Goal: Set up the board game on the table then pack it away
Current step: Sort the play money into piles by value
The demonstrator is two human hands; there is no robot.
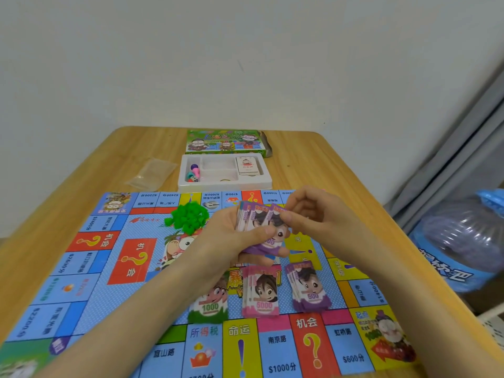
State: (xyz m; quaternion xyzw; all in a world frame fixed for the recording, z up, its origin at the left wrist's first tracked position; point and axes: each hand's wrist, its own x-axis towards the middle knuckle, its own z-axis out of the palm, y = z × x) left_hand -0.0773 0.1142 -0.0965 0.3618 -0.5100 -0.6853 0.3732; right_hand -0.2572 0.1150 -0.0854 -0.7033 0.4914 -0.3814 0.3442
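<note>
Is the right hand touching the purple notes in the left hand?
Touching. Head view: right hand pinches the purple notes at their top edge; left hand grips them.

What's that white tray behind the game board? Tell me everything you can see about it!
The white tray looks like thin moulded plastic, split into compartments. It lies flat on the wooden table, between the green game box and the far edge of the board. Its left compartment holds small coloured playing pieces; its right one holds a stack of cards. The left hand and right hand, holding purple banknotes, are away from it.
</note>
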